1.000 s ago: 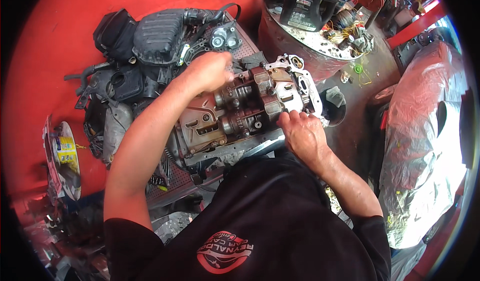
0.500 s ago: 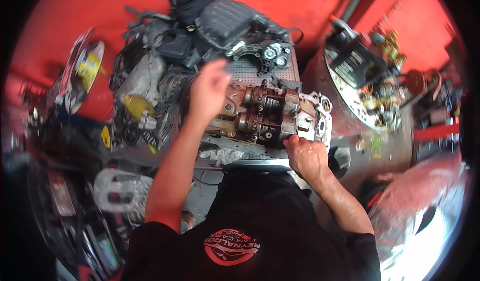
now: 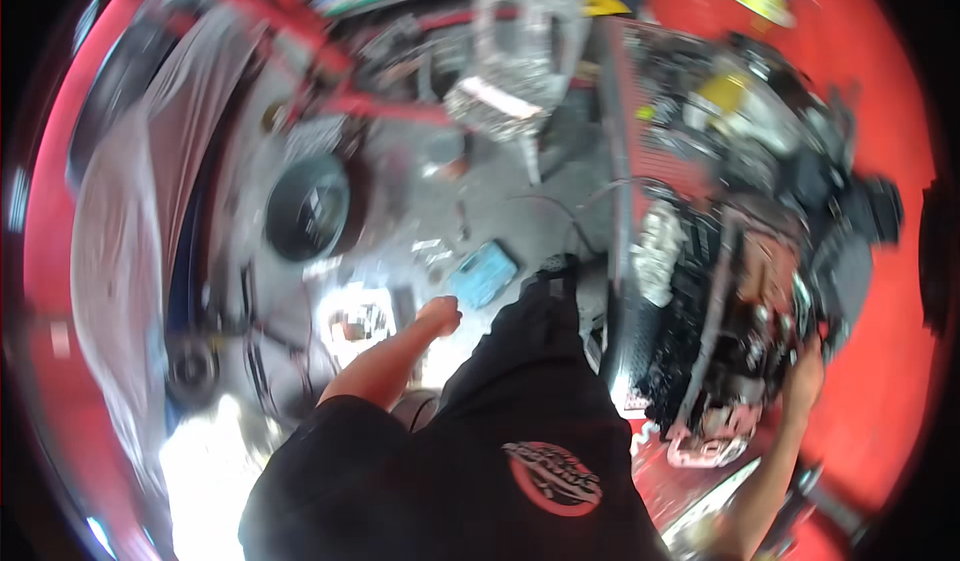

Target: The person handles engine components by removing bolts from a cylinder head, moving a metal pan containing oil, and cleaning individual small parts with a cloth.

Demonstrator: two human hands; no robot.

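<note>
My left hand point(image 3: 437, 316) hangs over the floor on the left, its fingers curled in; I see nothing in it, though motion blurs it. Nearest to it is a light-blue flat, box-like thing point(image 3: 484, 274) on the floor. My right hand point(image 3: 803, 373) reaches to the side of the engine block point(image 3: 752, 336) lying on the bench at my right. Blur and the dark parts beside it hide whether those fingers grip anything. The block shows brownish metal and dark rounded parts.
A whitish plastic chair point(image 3: 520, 56) stands beside the bench point(image 3: 622, 141). Dark engine parts, including a black cover point(image 3: 842, 271), crowd the bench by a red wall point(image 3: 890, 381). On the floor are a dark round tub point(image 3: 308, 208) and a red metal frame point(image 3: 390, 108). Plastic sheeting point(image 3: 130, 221) hangs at left.
My view has swung left, bringing the floor and chair into the middle and the bench to the right. My left hand has left the bench. My right hand remains by the engine block.
</note>
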